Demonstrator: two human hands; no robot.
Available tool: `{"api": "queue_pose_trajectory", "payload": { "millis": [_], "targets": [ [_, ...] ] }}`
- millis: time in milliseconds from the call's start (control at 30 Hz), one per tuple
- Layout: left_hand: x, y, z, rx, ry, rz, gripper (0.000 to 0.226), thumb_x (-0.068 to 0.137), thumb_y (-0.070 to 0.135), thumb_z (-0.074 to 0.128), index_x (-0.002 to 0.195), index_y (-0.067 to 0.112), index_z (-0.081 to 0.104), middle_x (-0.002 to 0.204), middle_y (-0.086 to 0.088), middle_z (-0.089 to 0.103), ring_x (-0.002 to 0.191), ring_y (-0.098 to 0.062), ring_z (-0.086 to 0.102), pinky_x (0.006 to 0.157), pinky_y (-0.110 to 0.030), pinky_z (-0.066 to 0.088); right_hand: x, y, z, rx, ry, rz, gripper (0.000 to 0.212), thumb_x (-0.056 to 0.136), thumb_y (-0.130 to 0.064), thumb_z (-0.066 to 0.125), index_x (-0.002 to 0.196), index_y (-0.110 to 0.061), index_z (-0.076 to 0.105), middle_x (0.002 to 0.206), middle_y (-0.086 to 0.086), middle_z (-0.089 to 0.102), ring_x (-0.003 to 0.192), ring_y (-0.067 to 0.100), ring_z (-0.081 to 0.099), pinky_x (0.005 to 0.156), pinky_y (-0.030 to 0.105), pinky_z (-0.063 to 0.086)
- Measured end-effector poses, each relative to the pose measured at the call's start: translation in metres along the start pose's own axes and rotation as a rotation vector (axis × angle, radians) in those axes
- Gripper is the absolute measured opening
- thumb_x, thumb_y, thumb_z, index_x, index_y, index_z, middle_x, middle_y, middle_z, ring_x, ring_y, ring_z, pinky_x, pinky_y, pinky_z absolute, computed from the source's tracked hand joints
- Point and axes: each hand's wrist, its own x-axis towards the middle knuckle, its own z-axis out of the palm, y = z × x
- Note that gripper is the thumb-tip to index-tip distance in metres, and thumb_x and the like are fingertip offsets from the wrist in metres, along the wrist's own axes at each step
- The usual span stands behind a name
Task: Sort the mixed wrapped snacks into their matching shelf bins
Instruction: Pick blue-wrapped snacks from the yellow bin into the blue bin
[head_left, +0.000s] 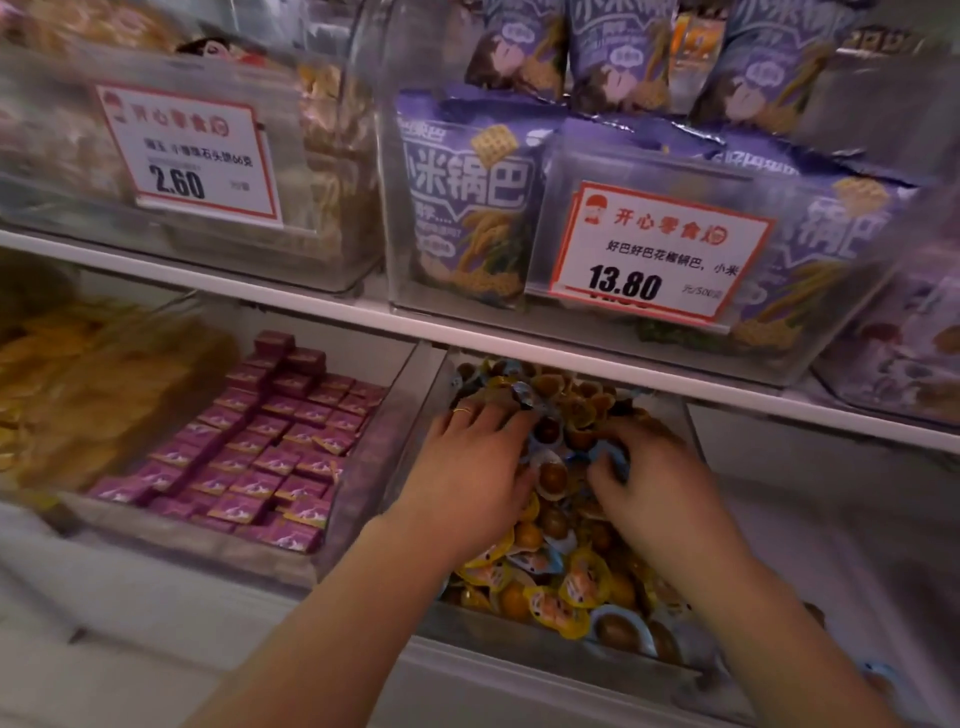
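fingers (498, 415) of both hands curl into the clear bin (415, 415) of wrapped eggs (550, 475), gripping blue-wrapped ones (sorting underway); next, lift them out.

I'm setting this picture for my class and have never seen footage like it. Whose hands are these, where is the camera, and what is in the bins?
The camera sits on a person's head, looking down at their own bare hands; there is no machine. Both reach into a clear bin of small egg-shaped snacks in yellow and blue wrappers. The left hand, wearing a ring, lies on the pile; the right hand curls round some blue wrappers. Left of it is a bin of purple squares. Above sit purple bags and two price tags reading 2.60 and 13.80.
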Motion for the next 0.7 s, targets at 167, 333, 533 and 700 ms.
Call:
{"api": "queue_pose_trajectory", "payload": {
  "millis": [167, 333, 533, 700],
  "targets": [
    [0.005, 0.002, -0.001, 0.020, 0.038, -0.060, 0.028, 0.086, 0.041, 0.060, 0.111, 0.030, 0.063, 0.118, -0.001, 0.056, 0.109, -0.028, 0.053, 0.090, -0.040, 0.041, 0.008, -0.006, 0.005, 0.020, 0.082, -0.090, 0.042, 0.088, -0.012, 0.062, 0.130, -0.019, 0.062, 0.120, 0.013, 0.061, 0.094, 0.033, 0.066, 0.076, 0.036, 0.054],
    [0.003, 0.001, 0.004, 0.122, 0.064, -0.076, 0.037, 0.085, 0.047, 0.059, 0.118, 0.032, 0.065, 0.119, -0.005, 0.057, 0.110, -0.031, 0.054, 0.088, -0.040, 0.041, 0.026, -0.015, 0.034, -0.075, -0.125, -0.097, 0.056, 0.093, -0.020, 0.058, 0.146, -0.026, 0.043, 0.144, 0.011, 0.036, 0.120, 0.034, 0.054, 0.090, 0.037, 0.050],
    [0.009, 0.004, 0.009, 0.191, 0.029, -0.091, 0.041, 0.086, 0.050, 0.053, 0.120, 0.031, 0.064, 0.124, -0.007, 0.058, 0.114, -0.031, 0.052, 0.090, -0.042, 0.038, 0.032, -0.016, 0.045, -0.109, -0.147, -0.028, 0.052, 0.093, -0.034, 0.060, 0.142, -0.030, 0.045, 0.139, 0.011, 0.037, 0.106, 0.034, 0.059, 0.077, 0.038, 0.051],
    [0.013, 0.000, 0.008, 0.137, 0.016, -0.098, 0.035, 0.084, 0.045, 0.054, 0.115, 0.031, 0.065, 0.118, -0.002, 0.058, 0.107, -0.029, 0.054, 0.088, -0.039, 0.039, 0.028, -0.016, 0.040, 0.034, -0.143, -0.017, 0.035, 0.093, -0.042, 0.059, 0.126, -0.031, 0.058, 0.133, 0.008, 0.044, 0.099, 0.032, 0.063, 0.075, 0.035, 0.048]
  ]
}}
